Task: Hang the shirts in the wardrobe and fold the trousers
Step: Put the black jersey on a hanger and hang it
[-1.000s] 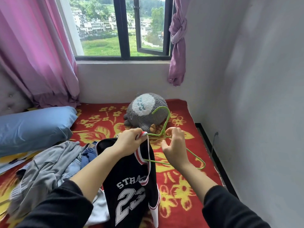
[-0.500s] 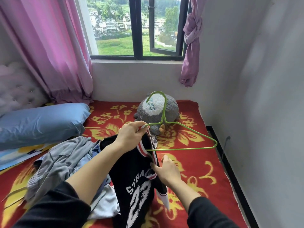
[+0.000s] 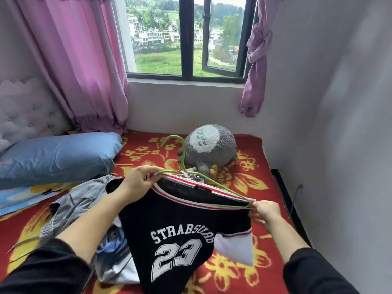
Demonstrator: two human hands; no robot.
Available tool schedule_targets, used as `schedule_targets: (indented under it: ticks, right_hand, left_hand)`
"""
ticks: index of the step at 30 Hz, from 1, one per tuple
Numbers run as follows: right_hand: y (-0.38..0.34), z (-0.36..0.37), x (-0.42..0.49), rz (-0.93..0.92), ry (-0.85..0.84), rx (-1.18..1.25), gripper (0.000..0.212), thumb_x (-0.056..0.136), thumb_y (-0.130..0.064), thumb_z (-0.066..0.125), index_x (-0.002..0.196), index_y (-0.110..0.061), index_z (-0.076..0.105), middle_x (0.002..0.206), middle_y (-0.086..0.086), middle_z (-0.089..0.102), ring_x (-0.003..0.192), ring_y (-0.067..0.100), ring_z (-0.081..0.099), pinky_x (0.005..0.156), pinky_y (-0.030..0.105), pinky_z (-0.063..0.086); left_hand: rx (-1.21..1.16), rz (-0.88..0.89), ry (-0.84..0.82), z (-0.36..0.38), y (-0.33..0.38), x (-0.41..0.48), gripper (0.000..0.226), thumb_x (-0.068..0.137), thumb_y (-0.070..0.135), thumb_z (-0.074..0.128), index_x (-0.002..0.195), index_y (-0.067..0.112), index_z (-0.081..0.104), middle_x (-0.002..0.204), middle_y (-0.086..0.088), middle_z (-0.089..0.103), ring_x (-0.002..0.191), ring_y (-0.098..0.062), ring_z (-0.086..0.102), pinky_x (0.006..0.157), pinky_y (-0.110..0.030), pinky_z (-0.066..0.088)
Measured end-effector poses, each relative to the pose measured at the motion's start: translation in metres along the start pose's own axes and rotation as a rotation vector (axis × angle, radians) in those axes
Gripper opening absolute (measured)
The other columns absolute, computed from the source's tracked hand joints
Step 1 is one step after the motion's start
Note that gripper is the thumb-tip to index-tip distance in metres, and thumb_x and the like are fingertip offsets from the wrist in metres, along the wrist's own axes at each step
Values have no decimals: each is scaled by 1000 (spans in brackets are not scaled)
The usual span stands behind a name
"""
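Jersey (image 3: 176,219): black mesh knit with a red-and-white ribbed collar band and white stitched letters and "23" on the front. It hangs in the air over the bed, stretched wide between my two hands, hem dropping toward the blanket (image 3: 244,179), which is red pile with yellow flowers.

Hanger (image 3: 182,160): thin green wire. Its shoulders sit inside the neck opening and only the hook stands out above the collar.

Left hand (image 3: 140,183): fingers curled, pinching the collar band together with the hanger's left shoulder.

Right hand (image 3: 265,212): thumb and fingers pinching the jersey's right shoulder edge at the hanger's far corner.

Change from half a second ago: the hanger's right side then stuck out bare beside the jersey, and my right hand lay lower on the front of the cloth. That side is now inside, my right hand has moved out to the shoulder tip, and the jersey is pulled much wider.

Around: a round grey plush (image 3: 210,147) beyond the hanger, a smooth blue pillow (image 3: 59,155) at left, and a crumpled grey clothes heap (image 3: 84,200) under my left forearm.
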State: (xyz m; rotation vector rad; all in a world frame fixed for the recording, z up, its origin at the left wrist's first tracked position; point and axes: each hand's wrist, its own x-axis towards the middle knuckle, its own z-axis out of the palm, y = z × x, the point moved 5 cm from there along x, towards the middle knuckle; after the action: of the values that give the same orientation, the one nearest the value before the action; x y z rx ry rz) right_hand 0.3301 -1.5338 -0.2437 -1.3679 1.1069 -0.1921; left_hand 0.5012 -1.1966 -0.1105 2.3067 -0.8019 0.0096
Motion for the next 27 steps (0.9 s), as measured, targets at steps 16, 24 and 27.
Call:
schedule_targets:
  ticks: [16,24,27]
  right_hand:
    - [-99,16,-36,-428,-55,-438,17,71,2,70,60,-9,66,55,10,62,48,19,56,50,26,48]
    - [-155,69,-77,-800,-262,-627,9,77,-23,70,83,-19,75,67,-3,59,59,8,54,61,23,45]
    - [-168,87,-88,-1007,-234,-812,17,85,-32,68,91,-17,74,80,-5,46,73,13,50,67,21,36]
  left_hand:
    - [47,44,78,26,20,15,20,95,26,57,111,29,69,81,-1,61,76,-17,53,80,-43,45]
    - [-89,-7,210,-10,25,18,20,91,24,63,109,23,72,98,6,70,95,-15,61,87,-35,46]
    - [-114,-41,262,-30,20,10,16,90,23,66,104,21,73,87,17,68,87,-11,62,83,-29,48]
